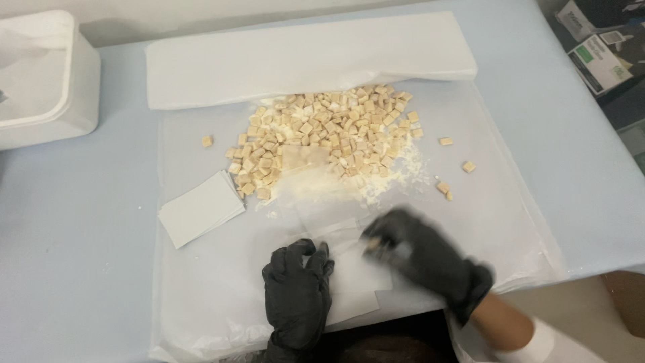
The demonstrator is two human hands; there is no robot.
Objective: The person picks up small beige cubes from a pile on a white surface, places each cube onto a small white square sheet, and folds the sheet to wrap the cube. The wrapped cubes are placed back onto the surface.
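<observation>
Black gloves cover both hands, which work low in the frame over a clear plastic sheet (510,222) spread on a pale blue table (80,222). Near the bottom centre, the left hand (297,290) lies palm down with its fingers spread loosely, pressing on a small white paper square (356,286) that rests on the sheet. Just right of it, the right hand (420,254) is blurred by motion; its fingertips are curled together at the left end and seem to pinch something small and tan, though the blur keeps me from telling for sure. A white sleeve (537,343) shows at that wrist in the lower right corner.

Above the hands, in the middle of the frame, sits a heap of small tan cubes (322,138) with pale powder (322,185) scattered along its lower edge. A few stray cubes lie apart to the left and right of the heap. A stack of white paper squares (200,210) lies left of centre, just beside the heap. A long folded white sheet (302,57) runs across the top, and a white plastic container (44,77) stands in the upper left corner. Cardboard boxes (594,57) show at the upper right.
</observation>
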